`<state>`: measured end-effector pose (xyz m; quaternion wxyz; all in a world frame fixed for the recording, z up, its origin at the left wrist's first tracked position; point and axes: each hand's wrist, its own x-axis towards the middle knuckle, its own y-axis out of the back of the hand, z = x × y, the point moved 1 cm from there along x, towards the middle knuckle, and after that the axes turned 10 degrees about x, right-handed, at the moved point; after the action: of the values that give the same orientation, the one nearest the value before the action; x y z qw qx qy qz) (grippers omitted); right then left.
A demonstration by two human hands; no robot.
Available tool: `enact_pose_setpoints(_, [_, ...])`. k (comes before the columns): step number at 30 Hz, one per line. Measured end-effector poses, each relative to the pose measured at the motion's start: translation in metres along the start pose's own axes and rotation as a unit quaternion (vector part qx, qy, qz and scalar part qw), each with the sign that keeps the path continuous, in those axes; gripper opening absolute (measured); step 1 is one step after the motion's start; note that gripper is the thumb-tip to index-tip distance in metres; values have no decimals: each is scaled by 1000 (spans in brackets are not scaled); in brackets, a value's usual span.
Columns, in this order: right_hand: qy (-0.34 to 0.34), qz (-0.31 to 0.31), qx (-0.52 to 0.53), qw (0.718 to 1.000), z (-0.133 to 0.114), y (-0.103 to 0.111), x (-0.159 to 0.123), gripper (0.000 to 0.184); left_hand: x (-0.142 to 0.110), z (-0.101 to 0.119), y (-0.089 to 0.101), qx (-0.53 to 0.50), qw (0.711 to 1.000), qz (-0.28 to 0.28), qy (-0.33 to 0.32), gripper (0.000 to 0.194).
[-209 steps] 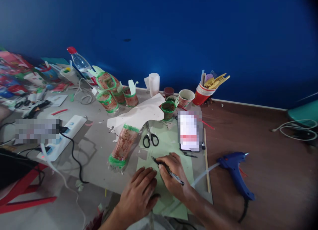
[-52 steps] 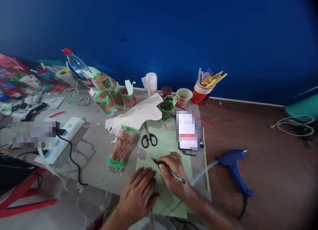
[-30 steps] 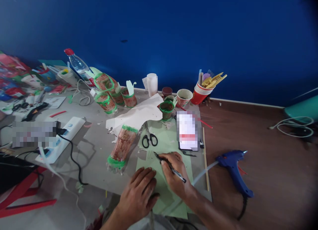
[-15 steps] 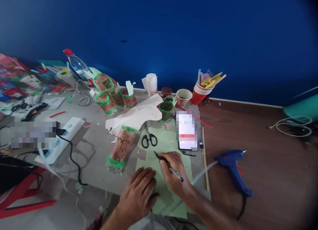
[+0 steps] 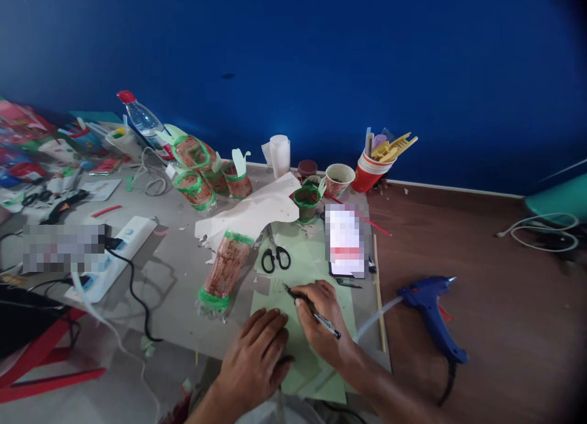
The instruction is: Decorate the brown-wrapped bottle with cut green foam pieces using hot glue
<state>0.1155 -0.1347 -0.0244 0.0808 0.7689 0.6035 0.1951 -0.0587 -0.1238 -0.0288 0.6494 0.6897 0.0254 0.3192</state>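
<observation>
My right hand [image 5: 322, 317] grips a pen [image 5: 323, 321], its tip on a sheet of light green paper [image 5: 316, 375]. Faint marks show on the paper near the tip. My left hand [image 5: 257, 354] lies flat over the left edge of that sheet, fingers stretched out and nothing in them. Black-handled scissors [image 5: 276, 259] rest above the pen tip, their blades partly hidden under white paper [image 5: 254, 210]. To the left lies a bottle-shaped piece painted brown with green ends [image 5: 227, 271]. A phone [image 5: 347, 241] with a lit, blurred screen lies to the right.
A blue glue gun [image 5: 431, 314] is at the right, beyond a thin wooden stick [image 5: 378, 292]. Brown-and-green cups [image 5: 195, 190], a paper cup [image 5: 339, 178] and red cups with yellow cutlery [image 5: 370, 172] stand at the back. A power strip [image 5: 123, 250] with cables lies left.
The pen tip and my right hand have shifted very slightly down on the paper. My left hand stays in place.
</observation>
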Motion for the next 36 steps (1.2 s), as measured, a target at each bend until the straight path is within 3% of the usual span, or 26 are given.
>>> enact_pose_setpoints(25, [-8, -47, 20, 999, -1, -2, -4, 20, -2, 0, -2, -6, 1000, -12, 6, 24])
enact_pose_setpoints(33, [-50, 31, 68, 996, 8, 0, -7, 21, -3, 0, -3, -9, 1000, -14, 7, 23])
enact_pose_setpoints(36, [-54, 32, 70, 996, 11, -1, -7, 21, -4, 0, -3, -10, 1000, -12, 8, 23])
